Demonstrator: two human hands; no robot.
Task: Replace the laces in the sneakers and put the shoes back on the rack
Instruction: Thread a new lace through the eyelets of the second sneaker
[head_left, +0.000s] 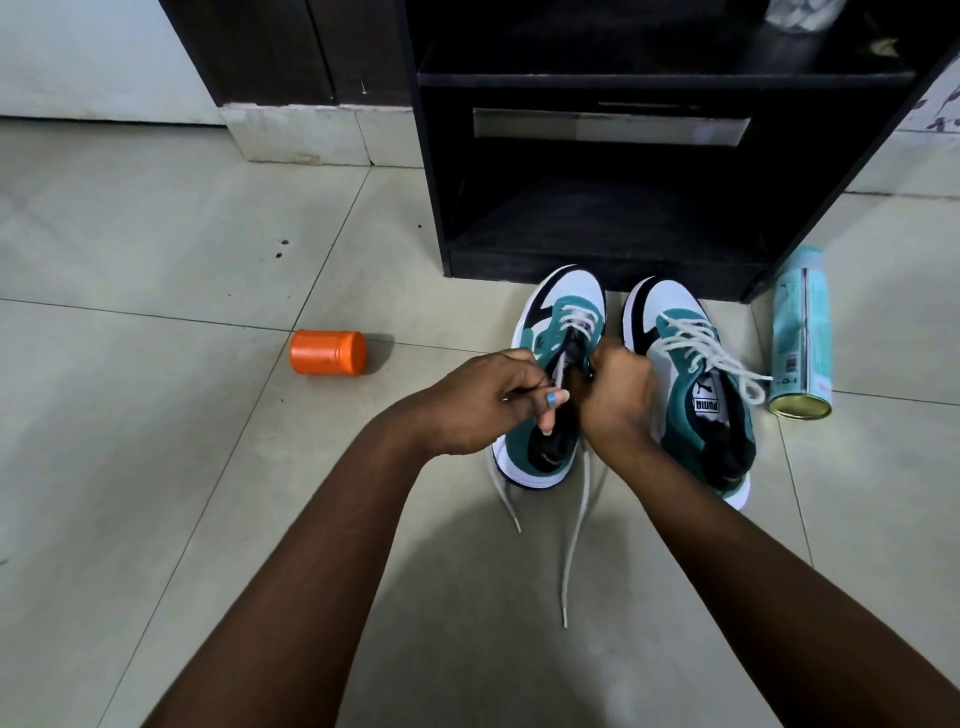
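Where the two forearms reach in from the bottom edge, a loose white lace (574, 540) trails over the tiled floor (156, 467) between them, its ends lying apart on the tiles. Just beyond, both hands meet over the left sneaker (550, 332). The left hand (483, 402) has its fingers curled and pinches a strand of the lace above the shoe's tongue. The right hand (615, 397) is curled tight against the shoe's right side at the eyelets; what its fingertips grip is hidden, though it closes on the shoe there. This sneaker, teal, white and black, stands on the floor with its toe pointing away, laced only in its front rows.

Just beside it on the right stands the right sneaker (691, 384), laced along its whole length, with a loose lace end hanging off toward a pale blue spray can (800, 332) that lies on its side. Well apart to the left, an orange jar (328, 352) also lies on its side.

Farther off, touching neither shoe, stands the black rack (597, 218), its lower shelf right behind the toes.
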